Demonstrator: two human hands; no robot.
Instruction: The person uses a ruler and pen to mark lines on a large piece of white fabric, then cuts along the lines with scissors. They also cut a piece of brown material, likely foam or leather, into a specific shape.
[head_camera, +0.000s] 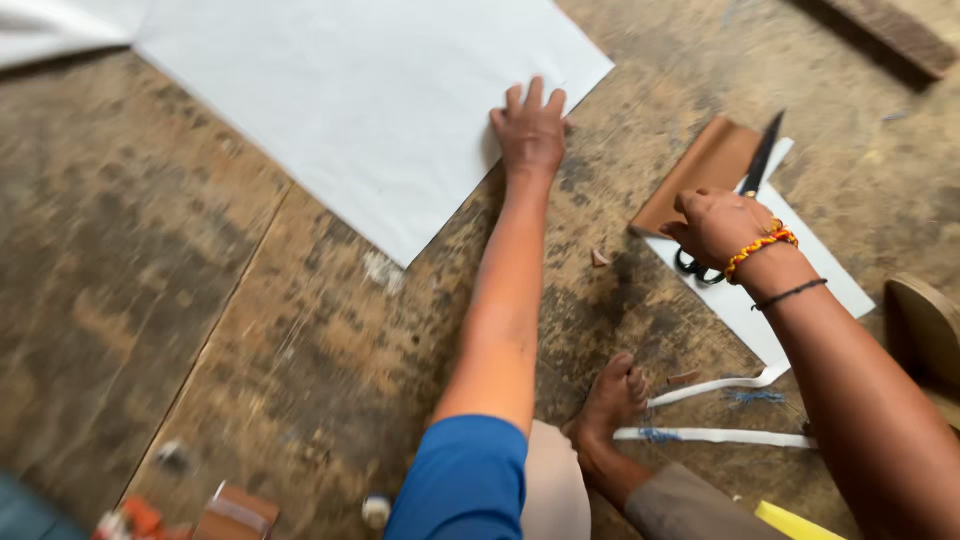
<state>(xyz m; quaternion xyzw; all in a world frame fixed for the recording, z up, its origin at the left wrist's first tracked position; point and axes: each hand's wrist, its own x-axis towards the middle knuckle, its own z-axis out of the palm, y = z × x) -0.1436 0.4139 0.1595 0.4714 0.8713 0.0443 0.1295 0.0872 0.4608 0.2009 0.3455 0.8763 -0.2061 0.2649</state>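
My left hand (530, 128) lies flat, fingers together, on the near corner of a large white sheet (360, 100) spread on the worn wooden floor. My right hand (718, 225), wearing an orange beaded bracelet and a thin black band, is closed around black scissors (755, 165) whose blades point away from me. The scissors rest over a brown leather-like piece (700, 170) and a smaller white sheet (790, 270).
My bare foot (612, 400) is near two white strips (715, 436) with blue threads. A sandal (925, 320) sits at the right edge. Small items and a brown box (235, 512) lie at the bottom left. A yellow object (795, 522) shows at the bottom.
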